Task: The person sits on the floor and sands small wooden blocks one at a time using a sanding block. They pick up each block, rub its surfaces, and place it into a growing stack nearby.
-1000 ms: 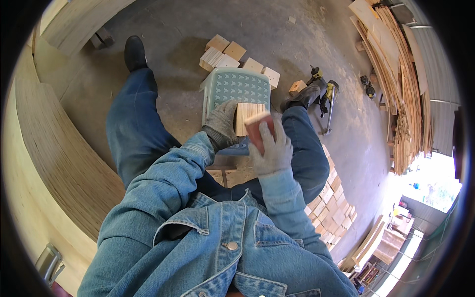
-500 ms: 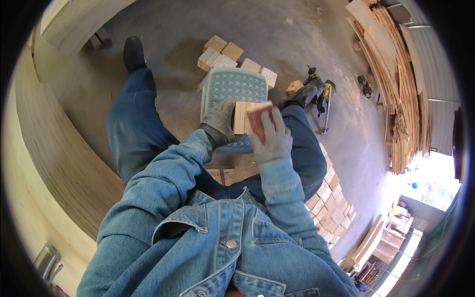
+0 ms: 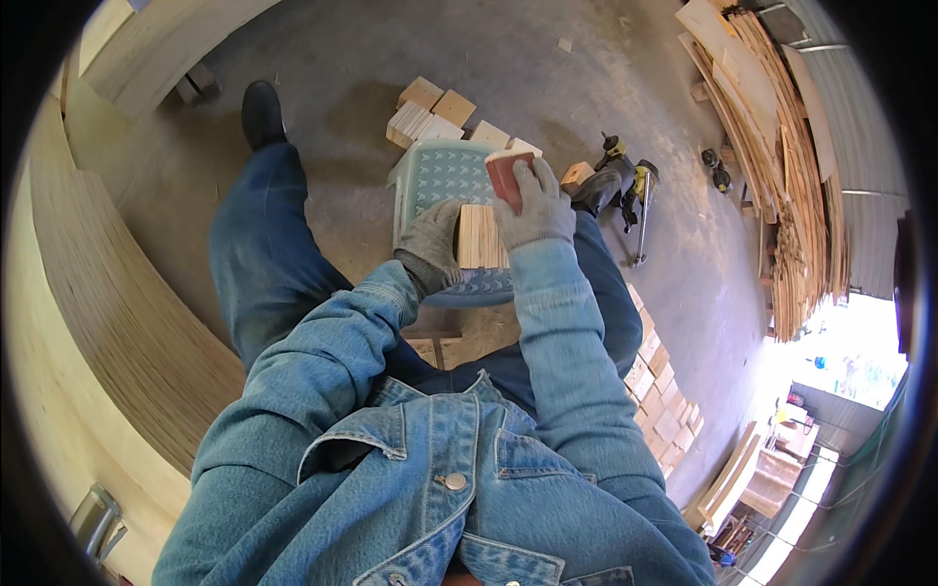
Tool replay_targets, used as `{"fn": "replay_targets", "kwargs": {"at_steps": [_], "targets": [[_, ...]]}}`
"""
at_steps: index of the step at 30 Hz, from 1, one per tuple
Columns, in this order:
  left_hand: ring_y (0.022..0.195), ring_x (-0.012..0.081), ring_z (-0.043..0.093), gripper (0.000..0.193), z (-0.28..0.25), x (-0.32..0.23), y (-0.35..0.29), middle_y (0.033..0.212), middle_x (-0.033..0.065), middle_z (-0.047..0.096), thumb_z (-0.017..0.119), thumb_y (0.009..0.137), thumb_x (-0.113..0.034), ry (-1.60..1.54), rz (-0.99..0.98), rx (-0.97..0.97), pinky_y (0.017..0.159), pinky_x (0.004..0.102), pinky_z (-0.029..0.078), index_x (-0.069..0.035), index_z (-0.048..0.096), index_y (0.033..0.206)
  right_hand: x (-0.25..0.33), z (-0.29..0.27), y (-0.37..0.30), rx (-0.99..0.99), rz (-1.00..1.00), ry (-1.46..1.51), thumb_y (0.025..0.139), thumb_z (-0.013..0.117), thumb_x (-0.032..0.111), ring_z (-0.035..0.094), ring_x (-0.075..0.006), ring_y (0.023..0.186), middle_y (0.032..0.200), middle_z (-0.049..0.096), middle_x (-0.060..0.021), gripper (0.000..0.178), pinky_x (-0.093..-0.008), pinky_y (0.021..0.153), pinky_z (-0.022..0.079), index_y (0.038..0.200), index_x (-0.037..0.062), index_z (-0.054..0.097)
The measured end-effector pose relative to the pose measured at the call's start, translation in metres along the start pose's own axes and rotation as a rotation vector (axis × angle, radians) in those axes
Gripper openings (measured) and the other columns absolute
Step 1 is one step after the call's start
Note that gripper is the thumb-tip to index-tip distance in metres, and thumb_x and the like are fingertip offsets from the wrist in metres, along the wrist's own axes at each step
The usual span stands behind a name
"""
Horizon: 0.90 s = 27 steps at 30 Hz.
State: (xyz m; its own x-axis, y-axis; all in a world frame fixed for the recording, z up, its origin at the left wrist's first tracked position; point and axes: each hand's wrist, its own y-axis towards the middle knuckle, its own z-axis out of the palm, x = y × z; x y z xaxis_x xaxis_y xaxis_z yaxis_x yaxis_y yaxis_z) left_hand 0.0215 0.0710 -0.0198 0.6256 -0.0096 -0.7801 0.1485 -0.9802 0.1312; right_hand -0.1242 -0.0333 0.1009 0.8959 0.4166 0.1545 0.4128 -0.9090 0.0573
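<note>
My left hand [image 3: 433, 244], in a grey glove, is closed on the left side of a plywood block [image 3: 481, 237] with layered edges facing up. The block sits over a pale blue-green plastic stool [image 3: 440, 176] between my legs. In my right hand [image 3: 540, 207], also gloved, is a reddish-brown sanding block [image 3: 510, 178], its far edge pale. It is held beyond the block's far right corner, over the stool's right edge. My right wrist is close beside the plywood block's right side. The fingers of my left hand are partly hidden.
Several wooden blocks [image 3: 430, 112] lie on the floor beyond the stool. More blocks [image 3: 660, 391] are laid out by my right leg. Yellow-and-black power tools [image 3: 640, 190] lie near my right foot. Stacked plywood [image 3: 127, 293] stands at left, and boards [image 3: 772, 146] lean at far right.
My right hand has moved away from me with the sanding block, from the plywood block's right edge to beyond its far corner. My left hand and the plywood block stay nearly in place.
</note>
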Motion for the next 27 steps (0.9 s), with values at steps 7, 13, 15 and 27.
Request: {"fn": "replay_targets", "kwargs": {"at_steps": [7,13,15,27], "targets": [[0.127,0.0414,0.058,0.109,-0.003,0.001,-0.001,0.135,0.0212,0.057,0.098,0.060,-0.048,-0.015,0.008,-0.001,0.113,0.0487,0.047,-0.008,0.046,0.147,-0.002,-0.007,-0.051,0.074,-0.010,-0.004,0.083,0.078,0.039,0.060,-0.0429,0.130,0.165,0.045,-0.0114,0.076,-0.0540,0.107,0.050,0.152,0.0179,0.057],[0.141,0.0387,0.049,0.106,-0.011,-0.010,0.003,0.149,0.0200,0.052,0.092,0.067,-0.045,-0.057,-0.048,0.154,0.123,0.0451,0.040,-0.009,0.041,0.152,-0.017,-0.012,-0.150,0.012,-0.197,0.085,0.079,0.082,0.035,0.057,-0.0427,0.128,0.162,0.046,-0.0165,0.073,-0.0576,0.107,0.046,0.146,0.0154,0.062],[0.141,0.0394,0.050,0.106,-0.005,-0.002,-0.001,0.148,0.0206,0.052,0.092,0.067,-0.044,-0.026,-0.031,0.120,0.122,0.0456,0.040,-0.009,0.041,0.152,-0.013,-0.015,-0.153,0.014,-0.226,0.079,0.078,0.083,0.035,0.057,-0.0417,0.127,0.162,0.047,-0.0169,0.072,-0.0578,0.105,0.046,0.144,0.0153,0.064],[0.128,0.0406,0.058,0.104,0.001,0.000,0.002,0.136,0.0201,0.059,0.098,0.062,-0.046,-0.041,0.043,-0.039,0.113,0.0491,0.046,-0.009,0.049,0.146,0.024,-0.016,-0.006,0.163,-0.057,0.010,0.087,0.076,0.042,0.057,-0.0421,0.130,0.164,0.041,-0.0074,0.071,-0.0572,0.106,0.048,0.152,0.0208,0.057]]}}
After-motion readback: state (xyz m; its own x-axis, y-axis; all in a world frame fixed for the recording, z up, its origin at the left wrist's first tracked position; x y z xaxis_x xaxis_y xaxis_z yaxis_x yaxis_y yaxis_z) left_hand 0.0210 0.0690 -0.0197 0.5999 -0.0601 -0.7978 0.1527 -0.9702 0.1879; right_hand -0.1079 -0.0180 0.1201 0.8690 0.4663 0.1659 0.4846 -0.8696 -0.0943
